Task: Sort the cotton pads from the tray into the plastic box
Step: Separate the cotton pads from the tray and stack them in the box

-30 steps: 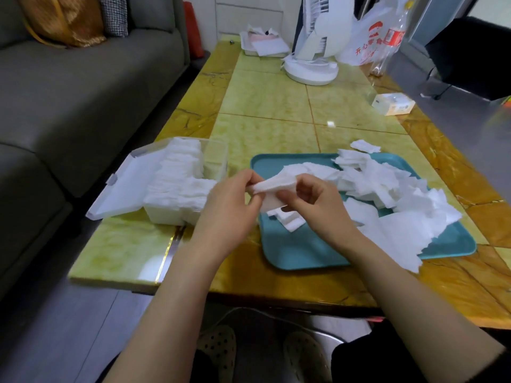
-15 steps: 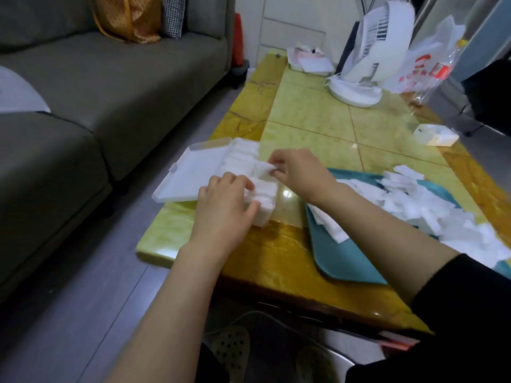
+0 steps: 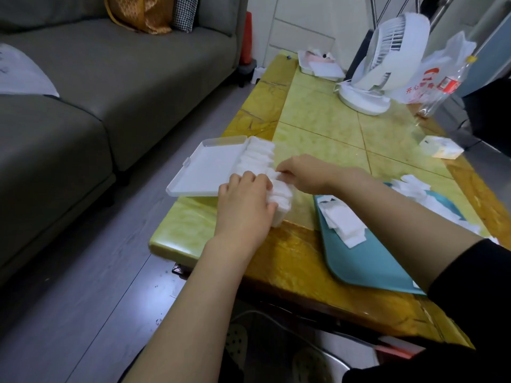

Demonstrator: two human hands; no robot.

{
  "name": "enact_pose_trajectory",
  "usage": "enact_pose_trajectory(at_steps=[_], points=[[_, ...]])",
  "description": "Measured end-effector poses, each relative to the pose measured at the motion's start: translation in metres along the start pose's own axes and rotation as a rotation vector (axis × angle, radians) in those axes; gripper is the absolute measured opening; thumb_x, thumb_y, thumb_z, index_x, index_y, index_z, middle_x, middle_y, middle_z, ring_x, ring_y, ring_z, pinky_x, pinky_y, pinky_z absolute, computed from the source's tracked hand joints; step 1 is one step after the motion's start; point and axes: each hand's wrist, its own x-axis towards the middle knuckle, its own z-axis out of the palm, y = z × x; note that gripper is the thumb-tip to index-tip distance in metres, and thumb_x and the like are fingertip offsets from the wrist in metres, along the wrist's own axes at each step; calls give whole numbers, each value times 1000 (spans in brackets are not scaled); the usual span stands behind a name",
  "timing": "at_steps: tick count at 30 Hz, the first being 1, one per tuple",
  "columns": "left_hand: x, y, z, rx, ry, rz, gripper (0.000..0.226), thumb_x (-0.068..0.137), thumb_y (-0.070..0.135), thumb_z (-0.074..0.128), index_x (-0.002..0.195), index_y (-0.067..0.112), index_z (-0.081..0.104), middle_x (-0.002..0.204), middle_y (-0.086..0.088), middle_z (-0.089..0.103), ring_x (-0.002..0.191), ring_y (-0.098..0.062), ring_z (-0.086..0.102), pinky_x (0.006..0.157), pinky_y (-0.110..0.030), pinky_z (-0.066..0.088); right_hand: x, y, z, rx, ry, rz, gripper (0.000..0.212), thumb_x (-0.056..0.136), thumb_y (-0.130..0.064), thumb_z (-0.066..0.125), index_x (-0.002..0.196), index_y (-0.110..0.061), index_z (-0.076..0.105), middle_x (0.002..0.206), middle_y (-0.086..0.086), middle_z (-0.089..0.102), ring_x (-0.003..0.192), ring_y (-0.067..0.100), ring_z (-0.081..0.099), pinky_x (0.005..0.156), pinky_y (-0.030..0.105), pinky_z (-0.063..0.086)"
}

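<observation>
Translucent rectangular plastic box [image 3: 279, 217], left of centre on the glossy marbled table [image 3: 326, 125], long axis running up the frame, flat lid [image 3: 207, 167] opened leftward; left hand [image 3: 243, 205] curls over its soft white cotton pads [image 3: 255, 157], right hand [image 3: 301, 174] pinches one; smooth teal tray [image 3: 367, 261] lower right.

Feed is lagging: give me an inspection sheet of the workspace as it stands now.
Surface: yellow-green table, glossy.
Job's things: plastic box, lid open, packed with pads; teal tray holds loose cotton pads.
Clutter: fan, plastic bag, small packet, white container at far end.
Hands: left hand grips the box's near end; right hand pinches a pad over the box.
Cables: thin white cord under the table.
Surroundings: grey sofa on the left, grey floor.
</observation>
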Motion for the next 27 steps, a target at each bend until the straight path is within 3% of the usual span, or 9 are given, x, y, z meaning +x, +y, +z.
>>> enact_pose_trajectory(at_steps=[3,9,12,16,18,20,23,27], points=[[1,0,-1,-10,-3,0,31,94,33,51,124,25,51,127,2,50,120,-21,40,94,-31,27,-2,0,0,64,30,58,29,101,-15,36,116,-4,58,118,14,61,106,29,53,87,34,37],[0,0,-2,-10,-13,-2,31,94,33,50,124,25,50,127,1,50,119,-22,40,94,-32,27,-4,-5,13,77,38,79,26,99,-14,37,94,1,58,88,13,58,82,28,50,71,37,36],[0,1,-2,-13,-15,-7,31,94,33,50,124,25,51,126,1,50,119,-22,40,94,-32,27,-9,-5,15,142,65,51,30,100,-17,37,99,2,60,93,15,60,84,26,50,70,33,32],[-1,3,-2,-15,-19,-14,30,94,32,51,124,25,50,126,1,50,119,-22,40,94,-31,27,-29,6,26,283,359,25,28,98,-14,43,123,-8,55,124,8,53,116,19,47,95,21,30],[-3,5,-2,0,-15,-13,30,95,31,51,124,24,50,126,1,50,120,-22,40,94,-31,27,-44,16,32,371,562,69,27,97,-11,45,121,-10,55,118,4,54,109,13,49,92,18,34],[-4,10,-2,23,-7,-10,29,96,28,49,125,24,48,128,1,49,120,-22,40,94,-31,27,-60,33,42,414,656,164,23,96,-8,45,115,-10,57,112,2,56,102,12,51,88,20,37],[-8,21,1,31,22,19,33,95,15,45,127,24,46,129,1,47,119,-21,39,91,-30,25,-80,63,67,346,571,331,24,94,-10,47,117,-9,56,117,8,56,109,21,52,89,27,38],[-10,46,12,13,11,144,32,96,12,45,127,22,46,128,1,46,119,-22,39,91,-31,25,-97,86,96,311,341,437,46,89,-31,60,129,-9,49,129,12,50,121,26,45,97,33,34]])
